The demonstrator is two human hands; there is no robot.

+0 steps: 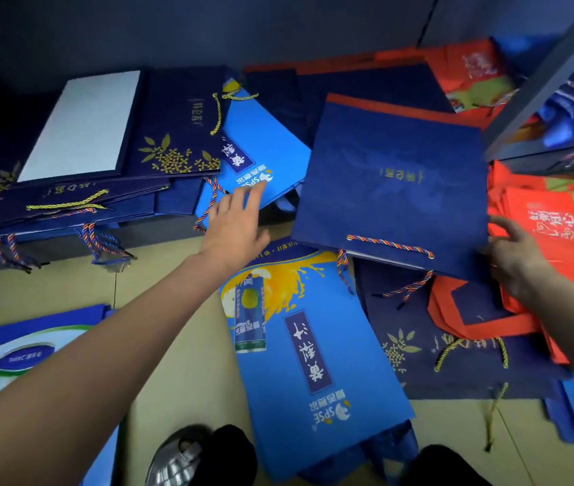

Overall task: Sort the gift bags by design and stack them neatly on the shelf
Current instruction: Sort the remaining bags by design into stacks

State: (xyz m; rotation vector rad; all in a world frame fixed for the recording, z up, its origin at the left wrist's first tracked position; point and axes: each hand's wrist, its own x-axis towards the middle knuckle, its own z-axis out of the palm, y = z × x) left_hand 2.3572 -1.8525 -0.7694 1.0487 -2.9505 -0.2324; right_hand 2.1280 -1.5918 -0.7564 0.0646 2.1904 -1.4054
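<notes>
Gift bags lie spread over the floor. My right hand [513, 256] grips the right edge of a dark blue bag with a red rim [394, 191], holding it tilted above the pile. My left hand [234, 222] reaches forward with straight fingers, fingertips on a light blue bag [261, 152] at the back. A stack of navy bags with gold flowers [103, 163] lies at the left. Another light blue bag [313, 345] lies flat in the middle. Red and green bags [559, 222] pile at the right.
A grey shelf post [541, 89] slants across the upper right, with more bags behind it. A blue and white bag [15, 356] lies at the lower left. A navy gold-flower bag [454, 345] lies under the red ones. My shoe [177, 461] shows at the bottom.
</notes>
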